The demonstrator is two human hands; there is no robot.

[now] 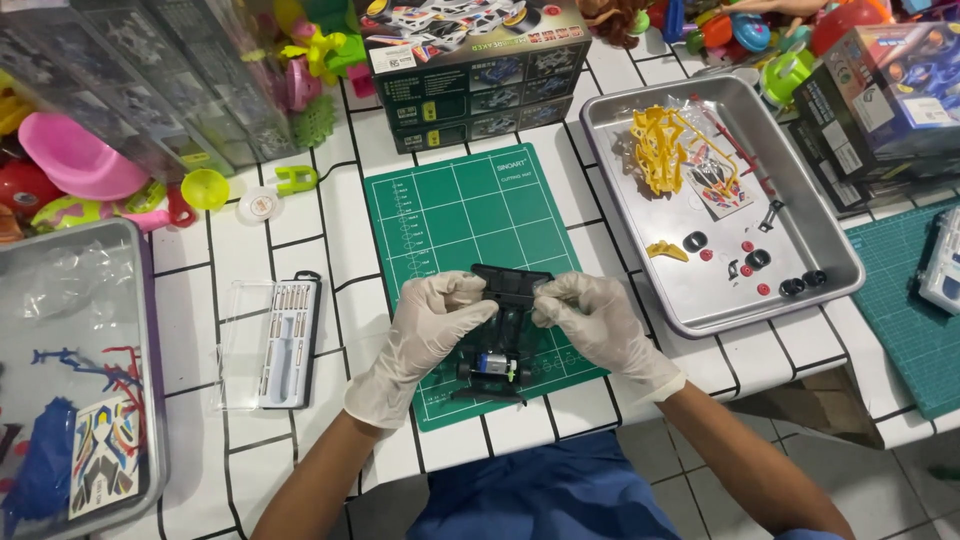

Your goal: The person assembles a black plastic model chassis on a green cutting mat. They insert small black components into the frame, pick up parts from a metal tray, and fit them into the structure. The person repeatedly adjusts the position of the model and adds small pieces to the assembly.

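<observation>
Both my hands wear white gloves and hold a black toy car chassis point(500, 330) over a green cutting mat point(470, 215). My left hand point(425, 335) grips the chassis from the left near its front end. My right hand point(595, 320) pinches the front end from the right. The chassis carries black wheels and a small blue and silver motor point(493, 365) near its rear, close to my body.
A metal tray point(800, 250) at right holds a yellow parts frame, a sticker sheet, small black tyres and red pieces. A clear screwdriver case point(285, 340) lies left of the mat. Another tray point(120, 250) at far left holds blue and red parts. Boxes and toys crowd the back.
</observation>
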